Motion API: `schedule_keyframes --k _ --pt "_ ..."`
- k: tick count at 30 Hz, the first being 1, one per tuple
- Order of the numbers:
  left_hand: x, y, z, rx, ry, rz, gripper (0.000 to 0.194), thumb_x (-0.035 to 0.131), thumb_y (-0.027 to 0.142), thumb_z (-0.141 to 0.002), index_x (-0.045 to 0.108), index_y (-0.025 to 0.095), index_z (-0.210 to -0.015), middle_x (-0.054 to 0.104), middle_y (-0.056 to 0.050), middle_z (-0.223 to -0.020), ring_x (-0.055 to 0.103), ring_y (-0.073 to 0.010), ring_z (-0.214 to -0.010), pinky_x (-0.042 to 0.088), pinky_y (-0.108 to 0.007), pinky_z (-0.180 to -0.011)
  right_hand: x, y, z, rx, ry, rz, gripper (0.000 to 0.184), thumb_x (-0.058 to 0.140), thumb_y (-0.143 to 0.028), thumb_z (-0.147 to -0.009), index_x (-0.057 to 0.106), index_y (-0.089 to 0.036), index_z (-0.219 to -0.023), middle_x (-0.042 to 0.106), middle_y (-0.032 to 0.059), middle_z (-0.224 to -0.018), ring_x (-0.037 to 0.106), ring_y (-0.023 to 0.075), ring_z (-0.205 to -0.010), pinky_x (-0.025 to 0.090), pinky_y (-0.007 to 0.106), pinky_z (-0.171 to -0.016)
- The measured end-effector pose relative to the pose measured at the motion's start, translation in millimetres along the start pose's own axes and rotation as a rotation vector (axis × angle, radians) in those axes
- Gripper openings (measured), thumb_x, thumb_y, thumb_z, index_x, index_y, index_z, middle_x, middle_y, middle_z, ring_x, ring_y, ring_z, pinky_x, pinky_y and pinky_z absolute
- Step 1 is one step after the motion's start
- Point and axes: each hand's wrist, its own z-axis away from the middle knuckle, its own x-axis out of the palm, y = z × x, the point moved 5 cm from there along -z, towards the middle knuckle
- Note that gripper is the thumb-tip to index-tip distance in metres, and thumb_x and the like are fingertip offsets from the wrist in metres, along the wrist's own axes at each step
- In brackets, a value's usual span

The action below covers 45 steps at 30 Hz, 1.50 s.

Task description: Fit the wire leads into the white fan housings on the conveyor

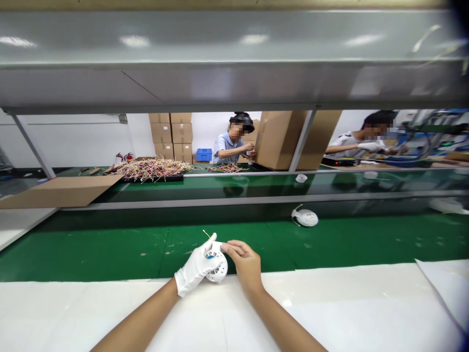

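A small round white fan (219, 274) with vent slots and a bluish centre is held above the near edge of the belt. My left hand (198, 266), in a white glove, is closed around its left side. A thin yellowish wire with a small tip sticks up above the glove. At the fan's square white neck, the thumb and fingers of my bare right hand (244, 259) are pinched together on the right corner. Whether a smaller piece sits between those fingertips is hidden.
Another white fan housing (307, 217) with a wire lies on the green belt (110, 249). White sheeting (311, 308) covers the near edge. Beyond a rail are a wire heap (150, 168), a cardboard flap (62, 190), a large carton (280, 139) and two people working. A metal shelf (220, 83) spans overhead.
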Motion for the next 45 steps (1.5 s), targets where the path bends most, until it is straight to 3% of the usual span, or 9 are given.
schedule_keyframes --k 5,14,18,23,32,36,41,45 --pt "4.2 5 0 -0.002 -0.092 0.057 0.078 0.070 0.032 -0.061 0.033 0.014 -0.128 0.055 -0.001 -0.068 0.046 -0.0095 -0.055 0.035 -0.024 -0.054 0 -4 2 -0.028 0.000 0.045 0.025 0.073 -0.033 -0.055 0.063 -0.016 -0.069 0.069 0.0057 -0.066 0.064 0.0232 -0.068 0.051 0.032 -0.063" --pt "6.1 4 10 -0.192 -0.294 0.337 0.051 0.051 0.036 -0.077 0.038 0.014 -0.121 0.060 -0.008 -0.072 0.058 -0.0168 -0.059 0.042 -0.025 -0.051 3 -14 7 -0.134 -0.044 0.087 0.019 0.073 -0.029 -0.055 0.063 -0.019 -0.067 0.070 0.0038 -0.069 0.065 0.0226 -0.071 0.052 0.032 -0.068" --pt "5.5 6 9 -0.222 -0.296 0.377 0.043 0.047 0.038 -0.078 0.043 0.016 -0.116 0.060 -0.008 -0.074 0.058 -0.0167 -0.057 0.041 -0.024 -0.047 6 -13 10 -0.186 -0.091 0.105 0.018 0.069 -0.030 -0.061 0.066 -0.019 -0.074 0.070 0.0050 -0.077 0.064 0.0236 -0.078 0.051 0.036 -0.076" --pt "1.9 1 10 -0.227 -0.295 0.374 0.038 0.042 0.032 -0.081 0.043 0.015 -0.115 0.060 -0.009 -0.077 0.059 -0.0178 -0.061 0.043 -0.026 -0.050 4 -15 12 -0.218 -0.049 0.130 0.015 0.068 -0.030 -0.062 0.067 -0.019 -0.072 0.070 0.0040 -0.075 0.065 0.0227 -0.076 0.051 0.035 -0.075" --pt "0.9 -2 11 -0.297 -0.333 0.372 0.053 0.050 0.034 -0.075 0.036 0.016 -0.123 0.059 -0.010 -0.081 0.059 -0.0201 -0.062 0.040 -0.023 -0.044 3 -20 11 -0.223 -0.024 0.125 0.015 0.072 -0.026 -0.057 0.063 -0.019 -0.066 0.068 0.0024 -0.066 0.065 0.0218 -0.068 0.053 0.033 -0.068" --pt "2.8 3 12 -0.222 -0.303 0.291 0.060 0.052 0.032 -0.073 0.031 0.016 -0.127 0.059 -0.009 -0.080 0.059 -0.0201 -0.062 0.041 -0.025 -0.045 3 -15 10 -0.173 -0.038 0.086 0.016 0.072 -0.026 -0.056 0.063 -0.019 -0.067 0.069 0.0031 -0.067 0.065 0.0220 -0.070 0.052 0.033 -0.069" --pt "0.2 1 4 -0.101 -0.182 0.119 0.076 0.064 0.034 -0.066 0.028 0.015 -0.130 0.057 -0.004 -0.069 0.051 -0.0126 -0.054 0.039 -0.024 -0.050 3 -12 9 -0.070 -0.040 0.052 0.018 0.073 -0.028 -0.055 0.063 -0.018 -0.067 0.070 0.0044 -0.068 0.065 0.0228 -0.071 0.052 0.032 -0.069" --pt "-4.9 -8 -5 0.007 -0.121 0.018 0.088 0.073 0.026 -0.057 0.027 0.014 -0.132 0.053 0.000 -0.062 0.042 -0.0087 -0.052 0.033 -0.022 -0.048 2 -12 8 -0.016 -0.027 0.025 0.021 0.074 -0.028 -0.052 0.063 -0.017 -0.066 0.070 0.0051 -0.068 0.065 0.0238 -0.073 0.051 0.032 -0.070"
